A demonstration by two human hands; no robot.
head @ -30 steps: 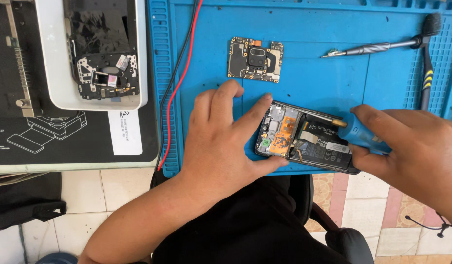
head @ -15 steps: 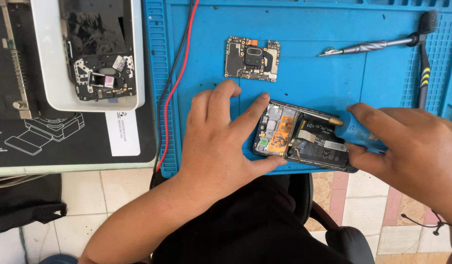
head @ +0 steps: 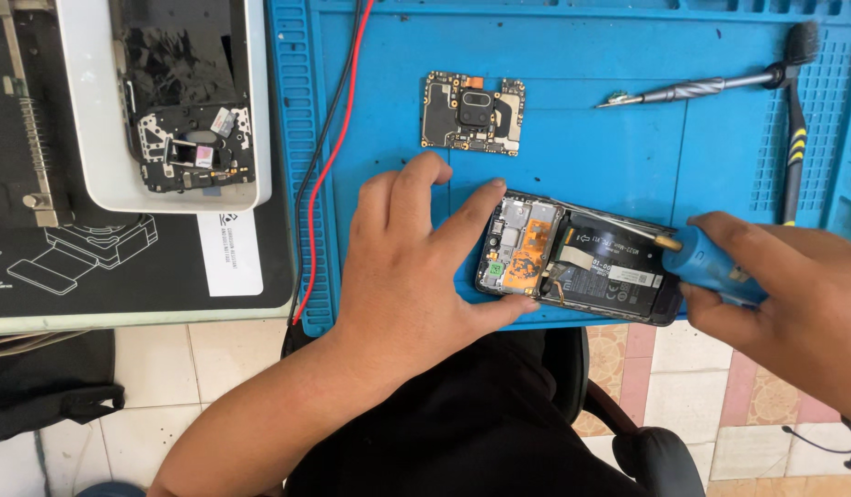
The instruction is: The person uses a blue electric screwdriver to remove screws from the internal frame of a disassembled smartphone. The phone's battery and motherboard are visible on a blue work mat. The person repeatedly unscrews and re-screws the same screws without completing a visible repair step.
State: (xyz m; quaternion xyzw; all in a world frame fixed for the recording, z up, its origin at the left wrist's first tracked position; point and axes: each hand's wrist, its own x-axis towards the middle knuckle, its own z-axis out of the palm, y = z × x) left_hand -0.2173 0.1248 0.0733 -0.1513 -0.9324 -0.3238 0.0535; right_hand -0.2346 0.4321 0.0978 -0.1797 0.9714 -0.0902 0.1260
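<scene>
Blue-handled screwdriver is being gripped by your right hand; your left hand is bracing the opened phone, so keep steadying it flat.

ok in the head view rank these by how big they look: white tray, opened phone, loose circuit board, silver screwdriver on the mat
1. white tray, cut off at the top edge, still clearly largest
2. opened phone, partly covered by both hands
3. and 4. loose circuit board and silver screwdriver: unsure; the screwdriver is longer but much thinner

Two hands, one opened phone, one loose circuit board, one white tray.
</scene>
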